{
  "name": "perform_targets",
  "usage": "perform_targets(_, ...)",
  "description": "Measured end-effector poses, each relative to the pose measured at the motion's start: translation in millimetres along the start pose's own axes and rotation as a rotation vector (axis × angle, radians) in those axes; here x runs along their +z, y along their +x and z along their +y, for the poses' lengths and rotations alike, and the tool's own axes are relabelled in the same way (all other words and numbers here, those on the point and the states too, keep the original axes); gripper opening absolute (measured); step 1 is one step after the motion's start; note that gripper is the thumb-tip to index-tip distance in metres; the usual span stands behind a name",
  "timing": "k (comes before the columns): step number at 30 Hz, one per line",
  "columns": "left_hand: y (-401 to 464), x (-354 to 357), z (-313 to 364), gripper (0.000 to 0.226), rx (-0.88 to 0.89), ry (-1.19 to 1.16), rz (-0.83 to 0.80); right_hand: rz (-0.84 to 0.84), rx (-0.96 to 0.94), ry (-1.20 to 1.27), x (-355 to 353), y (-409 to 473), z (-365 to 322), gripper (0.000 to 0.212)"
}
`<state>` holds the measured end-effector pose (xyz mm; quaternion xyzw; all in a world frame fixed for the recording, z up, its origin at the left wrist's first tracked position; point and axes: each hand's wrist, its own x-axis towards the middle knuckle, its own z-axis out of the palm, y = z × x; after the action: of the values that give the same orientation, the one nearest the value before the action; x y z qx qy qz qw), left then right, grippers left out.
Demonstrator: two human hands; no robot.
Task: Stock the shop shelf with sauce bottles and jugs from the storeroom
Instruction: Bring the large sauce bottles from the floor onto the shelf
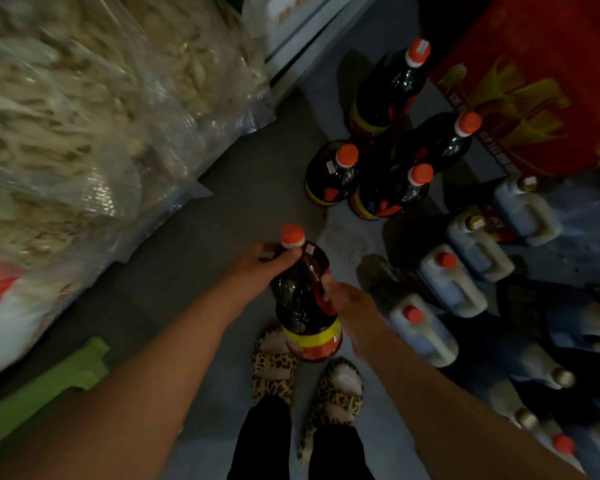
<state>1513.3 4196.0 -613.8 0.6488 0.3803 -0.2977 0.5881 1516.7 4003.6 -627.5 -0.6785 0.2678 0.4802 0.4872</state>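
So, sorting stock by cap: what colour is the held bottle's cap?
Orange cap, head view.

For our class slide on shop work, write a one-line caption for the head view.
Both hands, left and right, grip a dark sauce bottle above four more bottles standing on the floor.

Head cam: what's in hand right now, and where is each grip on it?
One dark sauce bottle. The left hand grips its neck just under the orange cap; the right hand holds the side of its body.

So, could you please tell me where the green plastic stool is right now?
In the head view the green plastic stool sits on the floor at lower left, beside the person's left forearm and below the clear plastic sacks.
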Motion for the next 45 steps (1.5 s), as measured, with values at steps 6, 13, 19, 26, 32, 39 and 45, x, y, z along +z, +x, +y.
perform_targets(6,-85.8,-27.9,19.3,0.089,-0.036,-0.215,-0.145,-0.026,-0.017,-0.053,-9.3,-83.2,-49.2,0.096)
perform_targets(13,-185.5,-51.3,52.4,0.116,0.086,-0.305,-0.282,-0.154,-0.055,-0.106,-2.5,-185.0,-117.3,0.087)
perform_targets(19,-291.5,-69.7,87.8,0.097,0.224,-0.34,-0.014,-0.213,-0.131,-0.207,8.5,-269.1,-159.8,0.117)
perform_targets(26,-453.2,-82.3,141.3,0.084,0.364,-0.446,0.277,-0.383,-0.326,-0.341,21.8,-414.7,-204.2,0.105)
perform_targets(32,-578.1,-117.3,175.9,0.092,0.441,-0.511,0.508,-0.725,-0.65,-0.422,50.4,-518.3,-223.9,0.064)
perform_targets(39,-701.0,-154.5,178.7,0.064,0.537,-0.598,0.823,-0.899,-0.844,-0.544,107.4,-594.7,-231.9,0.065)
perform_targets(45,-778.8,-185.1,161.6,0.054,0.57,-0.65,0.944,-0.979,-0.905,-0.66,158.8,-656.1,-230.0,0.072)
